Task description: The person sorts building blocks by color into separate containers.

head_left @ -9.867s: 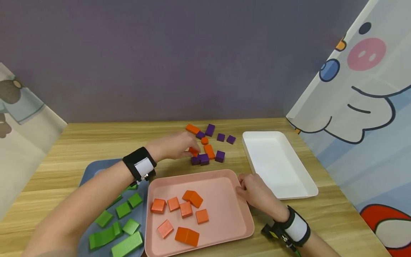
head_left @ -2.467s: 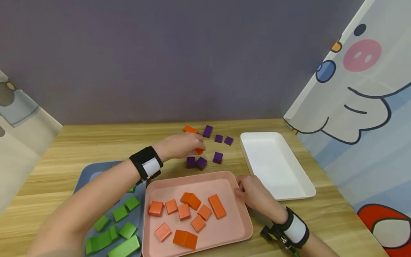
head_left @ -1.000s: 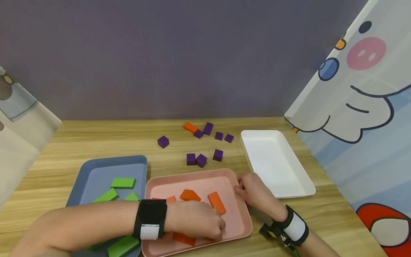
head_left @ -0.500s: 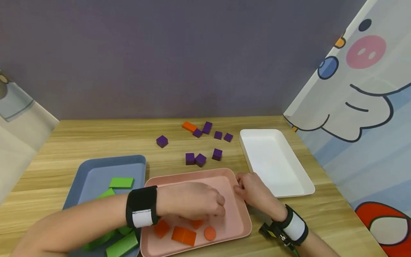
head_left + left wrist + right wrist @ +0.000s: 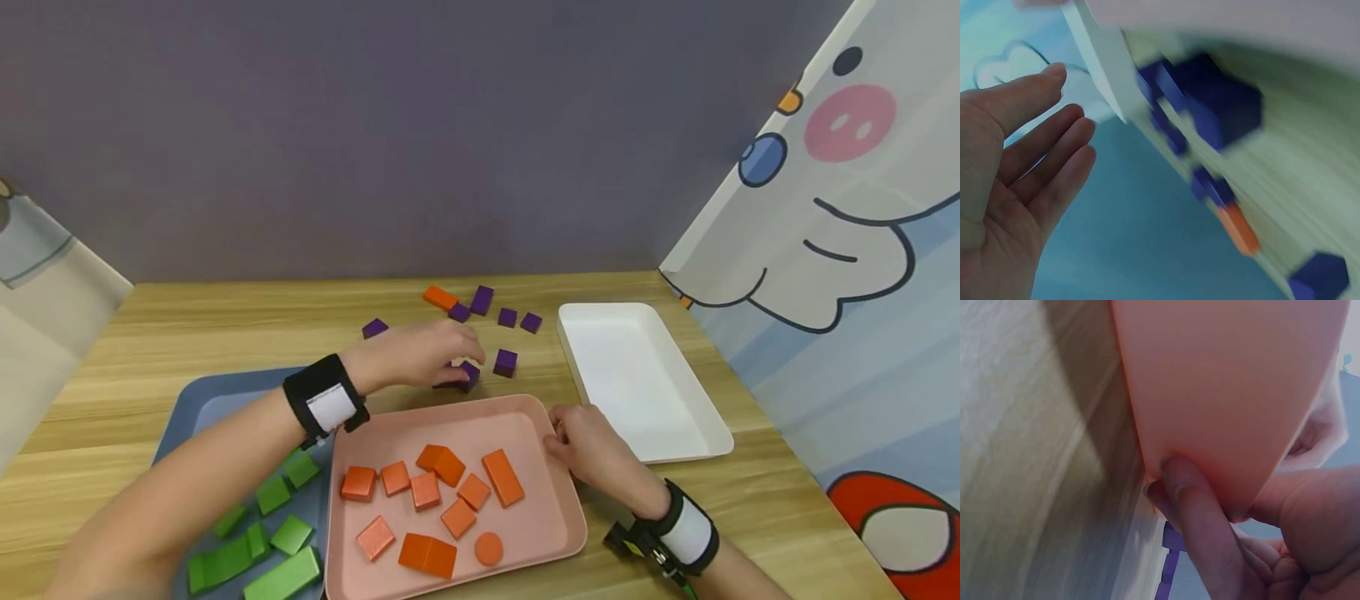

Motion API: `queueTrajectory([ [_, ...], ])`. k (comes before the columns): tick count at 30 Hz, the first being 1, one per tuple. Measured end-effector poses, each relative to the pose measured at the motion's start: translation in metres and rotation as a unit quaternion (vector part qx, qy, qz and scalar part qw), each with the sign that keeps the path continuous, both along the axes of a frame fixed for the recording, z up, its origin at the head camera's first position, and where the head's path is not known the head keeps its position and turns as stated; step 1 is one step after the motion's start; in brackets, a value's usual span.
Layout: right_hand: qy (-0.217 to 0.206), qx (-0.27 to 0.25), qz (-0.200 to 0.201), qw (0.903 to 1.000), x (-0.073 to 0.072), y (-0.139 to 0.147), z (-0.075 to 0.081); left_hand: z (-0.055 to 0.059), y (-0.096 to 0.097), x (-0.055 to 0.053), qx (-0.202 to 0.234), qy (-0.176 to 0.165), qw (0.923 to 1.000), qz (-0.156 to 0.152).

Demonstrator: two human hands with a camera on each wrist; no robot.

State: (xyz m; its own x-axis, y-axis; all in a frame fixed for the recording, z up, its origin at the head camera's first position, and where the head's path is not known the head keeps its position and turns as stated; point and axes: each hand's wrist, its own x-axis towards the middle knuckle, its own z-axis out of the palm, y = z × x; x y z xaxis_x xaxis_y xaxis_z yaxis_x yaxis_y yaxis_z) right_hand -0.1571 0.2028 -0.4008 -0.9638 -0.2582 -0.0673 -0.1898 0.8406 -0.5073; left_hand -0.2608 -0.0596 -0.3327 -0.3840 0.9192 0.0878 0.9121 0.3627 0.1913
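My left hand hovers over the wooden table with nothing in its relaxed fingers, overlapping two purple blocks in the head view. The left wrist view shows its fingers apart from the purple cubes. My right hand pinches the right wall of the pink tray, fingers on the outside and thumb over the rim. Inside that tray lie several orange blocks and an orange disc. One orange bar rests on the table at the back, beside a purple block.
A blue-grey tray with several green blocks stands left of the pink one, partly behind my left forearm. To the right is a white tray. More purple blocks are scattered toward the grey back wall.
My left hand has let go of an orange disc in the pink tray, after an orange bar earlier, and moved back over the purple blocks. The right hand keeps its hold on the tray.
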Motion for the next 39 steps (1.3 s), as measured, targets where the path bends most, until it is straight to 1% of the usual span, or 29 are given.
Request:
queueTrajectory([
  [4, -0.002, 0.001, -0.004, 1.0, 0.001, 0.0, 0.001, -0.005, -0.007, -0.031, -0.013, 0.018, 0.998, 0.059],
  [6, -0.003, 0.0, -0.003, 1.0, 0.001, 0.0, 0.002, -0.008, -0.01, -0.045, -0.017, 0.016, 0.996, 0.086],
  [8, -0.001, -0.002, -0.001, 1.0, 0.001, -0.001, 0.002, -0.01, -0.013, -0.058, -0.016, 0.012, 0.9941, 0.106],
  [12, -0.004, -0.004, -0.001, 1.0, -0.001, -0.002, 0.001, -0.013, -0.018, -0.078, -0.01, 0.002, 0.99, 0.141],
  [14, -0.007, -0.004, -0.001, 1.0, -0.001, -0.003, 0.0, -0.016, -0.02, -0.087, -0.018, -0.001, 0.9869, 0.16],
  [16, -0.004, -0.003, 0.003, 1.0, -0.001, -0.002, 0.0, -0.018, -0.02, -0.094, -0.031, -0.01, 0.983, 0.18],
  [18, -0.001, -0.002, 0.008, 1.0, 0.0, -0.001, -0.001, -0.02, -0.02, -0.099, -0.046, -0.022, 0.9779, 0.203],
  [21, 0.002, -0.004, 0.015, 0.9999, 0.001, 0.001, 0.0, -0.022, -0.019, -0.104, -0.065, -0.035, 0.9712, 0.226],
  [26, 0.001, -0.012, 0.019, 0.9997, 0.0, 0.002, -0.001, -0.028, -0.019, -0.112, -0.103, -0.037, 0.9607, 0.255],
  [30, 0.006, -0.015, 0.018, 0.9997, -0.001, 0.002, 0.001, -0.034, -0.017, -0.118, -0.132, -0.031, 0.9569, 0.257],
  [36, 0.009, -0.017, 0.013, 0.9997, -0.001, 0.001, 0.004, -0.037, -0.012, -0.122, -0.163, -0.026, 0.9559, 0.243],
  [39, 0.011, -0.017, 0.015, 0.9997, -0.001, 0.001, 0.005, -0.039, -0.011, -0.122, -0.165, -0.022, 0.9572, 0.237],
])
